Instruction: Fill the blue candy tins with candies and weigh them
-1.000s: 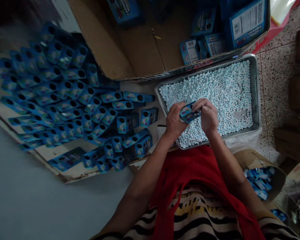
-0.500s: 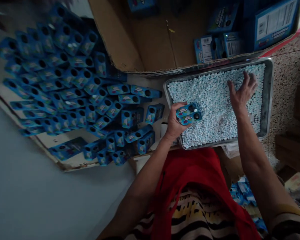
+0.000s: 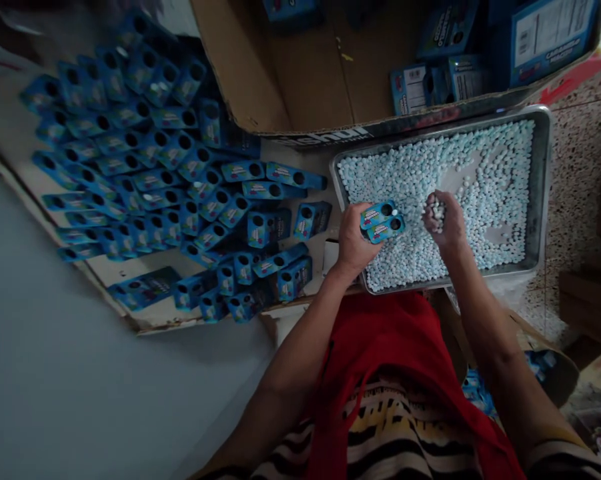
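My left hand [image 3: 353, 241] is closed around two small blue candy boxes [image 3: 381, 221], held side by side over the left part of a metal tray [image 3: 544, 193]. Each box has a round dark hole in its upward face, and one white piece sits by the far hole. Small white and pale blue candies [image 3: 400, 267] cover much of the tray. My right hand [image 3: 447, 223] is cupped, palm up, around a handful of these candies, just right of the boxes. Bare metal shows in the tray beyond and right of that hand.
Many blue boxes with round holes [image 3: 145, 180] stand packed on the table to the left. A large cardboard carton [image 3: 300, 100] with more blue boxes borders the tray's far side. Below right, blue packs [image 3: 477, 390] lie in a container. Brown boxes [image 3: 587, 300] stand farther right.
My right hand has moved left from the tray's far right, turned palm up and closed on a handful of candies. Bare patches have opened in the tray. My left hand still holds the two boxes.
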A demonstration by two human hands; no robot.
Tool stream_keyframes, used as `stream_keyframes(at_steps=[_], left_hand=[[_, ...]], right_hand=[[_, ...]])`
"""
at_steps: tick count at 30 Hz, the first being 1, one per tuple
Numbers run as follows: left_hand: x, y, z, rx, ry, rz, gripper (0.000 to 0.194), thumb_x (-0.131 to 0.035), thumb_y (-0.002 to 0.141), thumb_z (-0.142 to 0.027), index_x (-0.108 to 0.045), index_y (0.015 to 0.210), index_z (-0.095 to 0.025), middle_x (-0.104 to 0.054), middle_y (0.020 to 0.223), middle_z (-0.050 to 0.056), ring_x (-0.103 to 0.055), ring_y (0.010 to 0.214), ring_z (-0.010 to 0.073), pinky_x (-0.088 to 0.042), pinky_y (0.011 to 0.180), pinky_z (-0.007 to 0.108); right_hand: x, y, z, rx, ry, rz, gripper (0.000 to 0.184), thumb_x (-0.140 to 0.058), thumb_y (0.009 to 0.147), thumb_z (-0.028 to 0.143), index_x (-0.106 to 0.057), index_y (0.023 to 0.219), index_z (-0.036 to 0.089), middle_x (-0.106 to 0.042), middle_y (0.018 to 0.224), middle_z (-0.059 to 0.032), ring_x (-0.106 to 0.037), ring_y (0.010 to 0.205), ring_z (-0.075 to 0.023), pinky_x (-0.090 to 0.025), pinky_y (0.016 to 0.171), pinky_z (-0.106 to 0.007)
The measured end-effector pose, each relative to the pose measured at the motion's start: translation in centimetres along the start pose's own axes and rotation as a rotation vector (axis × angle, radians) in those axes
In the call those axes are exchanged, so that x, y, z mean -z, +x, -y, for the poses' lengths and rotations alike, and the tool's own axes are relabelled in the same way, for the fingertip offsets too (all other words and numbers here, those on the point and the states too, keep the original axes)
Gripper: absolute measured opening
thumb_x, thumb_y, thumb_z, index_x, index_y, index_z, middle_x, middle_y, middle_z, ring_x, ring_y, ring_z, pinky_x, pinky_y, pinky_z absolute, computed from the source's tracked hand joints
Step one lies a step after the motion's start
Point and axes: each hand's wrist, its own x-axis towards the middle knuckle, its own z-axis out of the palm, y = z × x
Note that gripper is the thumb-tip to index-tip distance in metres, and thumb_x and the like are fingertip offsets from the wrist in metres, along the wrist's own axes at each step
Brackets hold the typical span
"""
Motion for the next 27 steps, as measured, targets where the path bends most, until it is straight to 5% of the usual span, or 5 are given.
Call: stream_keyframes(at_steps=[4, 8, 17, 23, 27], left_hand=[[0.5, 0.1, -1.3, -0.011, 0.084, 0.006, 0.075, -0.086, 0.066, -0.006, -0.057, 0.132, -0.027, -0.068, 0.123, 0.008, -0.069, 0.119, 0.0338, -0.062, 0.104, 0.048], [0.2, -0.3, -2.7, 0.016, 0.088, 0.028, 0.074, -0.083, 0.064, -0.003, -0.057, 0.129, -0.026, -0.068, 0.122, 0.008, -0.069, 0.118, 0.0330, -0.059, 0.103, 0.045], [-0.6, -1.2, -3.4, 0.014, -0.060, 0.120, 0.075, -0.081, 0.062, 0.003, -0.060, 0.129, -0.025, -0.069, 0.123, 0.008, -0.069, 0.118, 0.0311, -0.060, 0.101, 0.046], [-1.1, -1.2, -2.9, -0.012, -0.195, 0.010, 0.067, -0.084, 0.073, -0.006, -0.063, 0.132, -0.027, -0.073, 0.128, 0.009, -0.073, 0.125, 0.0314, -0.062, 0.107, 0.049], [-2.5, -0.9, -2.5, -0.066, -0.332, -0.001, 0.069, -0.086, 0.079, -0.013, -0.060, 0.141, -0.029, -0.072, 0.138, 0.011, -0.074, 0.130, 0.0315, -0.063, 0.111, 0.051]], right_hand=[[-3.5, -4.1, 2.3, 0.100, 0.313, 0.109, 0.048, -0.072, 0.090, 0.070, -0.056, 0.076, 0.027, -0.060, 0.072, -0.0002, -0.054, 0.061, -0.0169, -0.050, 0.057, -0.032], [-6.8, -6.6, 2.7, 0.301, 0.254, 0.056, 0.052, -0.074, 0.094, 0.069, -0.056, 0.069, 0.027, -0.055, 0.068, 0.0005, -0.056, 0.066, -0.0180, -0.052, 0.068, -0.034], [-9.0, -5.8, 3.8, 0.313, 0.141, 0.043, 0.076, -0.050, 0.104, 0.089, -0.038, 0.059, 0.028, -0.034, 0.059, 0.0026, -0.041, 0.056, -0.0172, -0.046, 0.061, -0.035], [-5.2, -4.3, 3.7, 0.274, 0.149, 0.014, 0.061, -0.057, 0.102, 0.073, -0.037, 0.065, 0.028, -0.037, 0.064, 0.0022, -0.048, 0.062, -0.0192, -0.054, 0.072, -0.037], [1.2, -3.3, 3.2, 0.325, -0.366, -0.190, 0.047, -0.050, 0.102, 0.071, -0.065, 0.089, 0.028, -0.069, 0.101, -0.0091, -0.071, 0.108, -0.0298, -0.060, 0.097, -0.049]])
